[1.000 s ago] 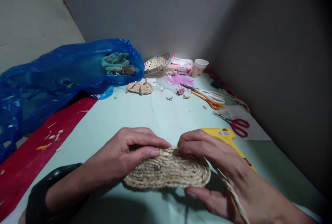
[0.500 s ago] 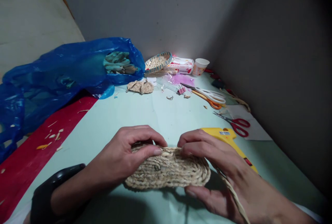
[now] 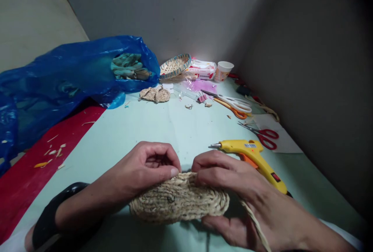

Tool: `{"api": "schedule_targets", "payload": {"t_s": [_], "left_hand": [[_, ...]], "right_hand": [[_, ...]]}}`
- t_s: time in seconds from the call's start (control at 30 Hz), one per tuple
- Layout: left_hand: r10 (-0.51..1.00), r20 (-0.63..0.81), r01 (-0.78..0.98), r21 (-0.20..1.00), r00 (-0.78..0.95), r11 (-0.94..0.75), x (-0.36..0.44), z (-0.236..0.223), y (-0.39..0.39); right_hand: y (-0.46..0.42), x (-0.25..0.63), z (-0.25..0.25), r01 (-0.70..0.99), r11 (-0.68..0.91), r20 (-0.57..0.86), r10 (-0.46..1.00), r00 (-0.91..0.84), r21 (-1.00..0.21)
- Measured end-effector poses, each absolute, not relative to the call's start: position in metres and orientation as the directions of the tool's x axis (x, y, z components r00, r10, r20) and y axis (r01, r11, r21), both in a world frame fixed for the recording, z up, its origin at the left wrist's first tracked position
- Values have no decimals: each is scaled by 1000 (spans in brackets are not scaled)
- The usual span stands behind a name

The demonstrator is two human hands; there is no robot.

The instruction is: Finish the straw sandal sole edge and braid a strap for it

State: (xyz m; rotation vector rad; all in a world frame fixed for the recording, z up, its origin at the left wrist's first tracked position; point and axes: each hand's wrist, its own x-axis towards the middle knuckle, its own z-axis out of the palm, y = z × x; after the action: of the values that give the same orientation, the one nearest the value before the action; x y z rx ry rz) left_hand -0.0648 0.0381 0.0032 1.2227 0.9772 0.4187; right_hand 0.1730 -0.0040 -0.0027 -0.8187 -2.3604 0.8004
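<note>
An oval coil of braided straw [image 3: 180,201], shaped like a sole, is held tilted between my two hands just over the table. My left hand [image 3: 154,166] pinches its upper edge between thumb and index finger. My right hand [image 3: 233,189] grips its right part, fingers over the top edge and thumb beneath the lower edge. A loose straw cord [image 3: 256,224] runs down across my right palm. Behind my right hand lies a yellow glue gun [image 3: 253,151], its nozzle pointing left.
A blue plastic bag [image 3: 72,65] of greenish material lies at the left. Toward the back are a small straw slipper [image 3: 155,94], a woven basket [image 3: 175,66], a tissue pack [image 3: 203,69] and a paper cup [image 3: 223,71]. White-handled scissors [image 3: 239,104] and red-handled scissors [image 3: 266,138] lie right.
My left thumb and index finger have shifted to the coil's top edge, and the coil has moved slightly left and down. More of the glue gun shows; the view has shifted a little.
</note>
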Motion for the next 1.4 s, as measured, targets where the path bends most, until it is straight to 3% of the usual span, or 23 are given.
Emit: {"api": "schedule_targets", "payload": {"t_s": [0.27, 0.43, 0.63, 0.7, 1.03, 1.17, 1.3, 1.4], "left_hand": [[753, -290, 250, 953, 591, 171, -58, 2, 37], [817, -231, 285, 955, 528, 85, -57, -2, 31], [908, -160, 245, 967, 387, 66, -59, -2, 26], [933, -117, 264, 964, 342, 24, -57, 0, 25], [950, 173, 454, 846, 262, -279, -44, 1, 15], [936, 238, 511, 788, 260, -343, -46, -4, 11], [931, 253, 504, 787, 263, -356, -47, -6, 11], [946, 181, 445, 848, 268, -288, -46, -4, 12]], "right_hand": [[2, 173, -3, 325, 617, 293, 690, -662, -717], [6, 171, -3, 258, 590, 340, 710, -617, -765], [1, 166, -7, 239, 244, 114, 884, -454, -940], [-2, 163, -9, 222, 198, 90, 903, -419, -955], [-3, 161, -7, 140, 132, 57, 895, -443, -981], [-4, 160, -4, 170, 209, 111, 883, -456, -963], [-7, 161, -5, 298, 290, 143, 891, -431, -910], [-7, 161, -7, 259, 258, 122, 887, -445, -931]]}}
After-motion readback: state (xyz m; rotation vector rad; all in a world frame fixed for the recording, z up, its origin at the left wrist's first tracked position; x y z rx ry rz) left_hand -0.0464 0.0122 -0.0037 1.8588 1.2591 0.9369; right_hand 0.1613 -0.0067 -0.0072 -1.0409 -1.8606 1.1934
